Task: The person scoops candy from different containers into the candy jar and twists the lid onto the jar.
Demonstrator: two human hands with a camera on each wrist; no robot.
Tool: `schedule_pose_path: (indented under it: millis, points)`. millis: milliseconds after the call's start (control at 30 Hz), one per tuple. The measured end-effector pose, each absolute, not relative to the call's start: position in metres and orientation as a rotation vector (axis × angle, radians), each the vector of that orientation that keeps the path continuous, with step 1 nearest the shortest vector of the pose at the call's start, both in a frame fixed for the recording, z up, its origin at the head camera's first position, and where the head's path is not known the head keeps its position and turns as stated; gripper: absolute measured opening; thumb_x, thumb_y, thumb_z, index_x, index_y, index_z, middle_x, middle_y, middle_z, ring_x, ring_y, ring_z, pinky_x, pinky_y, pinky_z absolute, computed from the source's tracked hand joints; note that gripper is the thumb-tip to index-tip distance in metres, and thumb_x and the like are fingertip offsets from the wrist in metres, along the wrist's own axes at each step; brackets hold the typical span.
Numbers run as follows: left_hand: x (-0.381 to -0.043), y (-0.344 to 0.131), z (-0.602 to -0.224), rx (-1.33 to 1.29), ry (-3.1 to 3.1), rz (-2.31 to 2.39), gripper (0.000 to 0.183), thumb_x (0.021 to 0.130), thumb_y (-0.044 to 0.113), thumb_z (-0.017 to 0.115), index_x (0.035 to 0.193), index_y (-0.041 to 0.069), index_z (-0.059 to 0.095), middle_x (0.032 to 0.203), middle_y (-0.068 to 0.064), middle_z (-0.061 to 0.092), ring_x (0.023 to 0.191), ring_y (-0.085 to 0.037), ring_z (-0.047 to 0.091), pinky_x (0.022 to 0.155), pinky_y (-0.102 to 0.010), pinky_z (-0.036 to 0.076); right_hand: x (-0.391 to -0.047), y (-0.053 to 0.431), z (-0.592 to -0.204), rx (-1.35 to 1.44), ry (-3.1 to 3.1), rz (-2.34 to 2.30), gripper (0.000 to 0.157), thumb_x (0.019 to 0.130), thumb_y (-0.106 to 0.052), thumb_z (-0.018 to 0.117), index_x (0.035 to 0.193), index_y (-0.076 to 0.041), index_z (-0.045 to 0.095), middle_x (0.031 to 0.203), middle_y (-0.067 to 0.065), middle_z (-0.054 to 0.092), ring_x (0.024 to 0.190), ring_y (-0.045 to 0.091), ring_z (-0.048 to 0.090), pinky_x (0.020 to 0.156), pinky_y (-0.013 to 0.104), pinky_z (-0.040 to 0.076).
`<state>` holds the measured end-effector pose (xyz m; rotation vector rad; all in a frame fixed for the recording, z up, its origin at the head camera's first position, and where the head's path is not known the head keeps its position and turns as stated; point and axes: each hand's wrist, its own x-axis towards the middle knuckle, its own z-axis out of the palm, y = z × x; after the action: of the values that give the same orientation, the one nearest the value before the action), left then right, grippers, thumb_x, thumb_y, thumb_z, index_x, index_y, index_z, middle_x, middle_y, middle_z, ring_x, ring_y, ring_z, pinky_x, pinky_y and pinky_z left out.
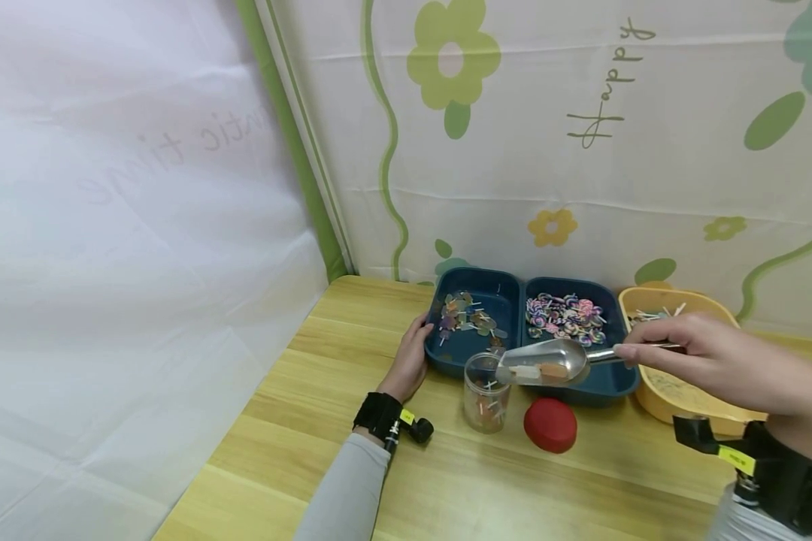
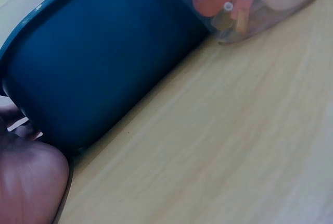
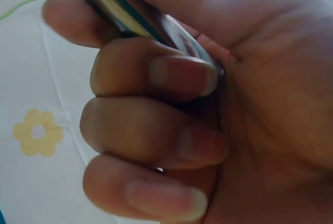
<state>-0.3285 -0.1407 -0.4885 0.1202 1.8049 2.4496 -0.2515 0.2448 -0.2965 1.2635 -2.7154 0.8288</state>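
Note:
My right hand (image 1: pixel 690 349) grips the handle of a clear scoop (image 1: pixel 548 362), its fingers curled round it in the right wrist view. White and orange pieces lie in the scoop. The scoop's tip overlaps the mouth of a clear jar (image 1: pixel 485 409), which stands upright and holds several lollipop-like pieces with white sticks. My left hand (image 1: pixel 409 362) rests against the left side of a dark blue two-part tray (image 1: pixel 446 366). In the left wrist view, the tray's wall (image 2: pixel 99 62) hides part of the fingers. A red lid (image 1: pixel 550 425) lies right of the jar.
Flat lollipops (image 1: pixel 470 315) lie in the tray's left compartment, swirled lollipops (image 1: pixel 565 317) in the right one. A yellow tub (image 1: pixel 663 402) with more sticks stands at the right, under my right forearm. A flower-print curtain (image 1: pixel 487 165) hangs behind the wooden table (image 1: pixel 298 406).

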Motion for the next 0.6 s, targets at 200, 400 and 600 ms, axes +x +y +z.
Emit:
schedule_pose_path:
  millis: [200,400,600]
  points:
    - [-0.3293,-0.1415,-0.4897,0.124,1.799,2.45,0.048,0.113,0.023,0.034,0.16,0.012,0.031,0.165,-0.014,0.028,0.15,-0.027,0.031,0.123,-0.045,0.026,-0.2536,0.2478,-0.299,1.255,-2.737,0.781,0.03,0.099,-0.001,0.064,0.104,-0.029,0.076,0.089,-0.021,0.065,0.076,0.001,0.053,0.058,0.021,0.042]
    - [-0.329,-0.1414,-0.4897,0.129,1.799,2.448,0.049,0.114,0.023,0.033,0.161,0.01,0.029,0.165,-0.015,0.027,0.15,-0.029,0.031,0.123,-0.045,0.026,-0.2529,0.2465,-0.299,1.249,-2.733,0.807,0.032,0.099,-0.002,0.064,0.102,-0.032,0.074,0.084,-0.02,0.062,0.074,0.003,0.052,0.057,0.021,0.04]
    - [-0.329,-0.141,-0.4893,0.123,1.804,2.456,0.048,0.113,0.022,0.033,0.16,0.009,0.031,0.163,-0.016,0.03,0.149,-0.03,0.033,0.123,-0.047,0.027,-0.2528,0.2437,-0.2968,1.187,-2.699,0.801,0.033,0.099,-0.003,0.065,0.103,-0.035,0.073,0.089,-0.018,0.066,0.075,0.003,0.054,0.059,0.02,0.04]
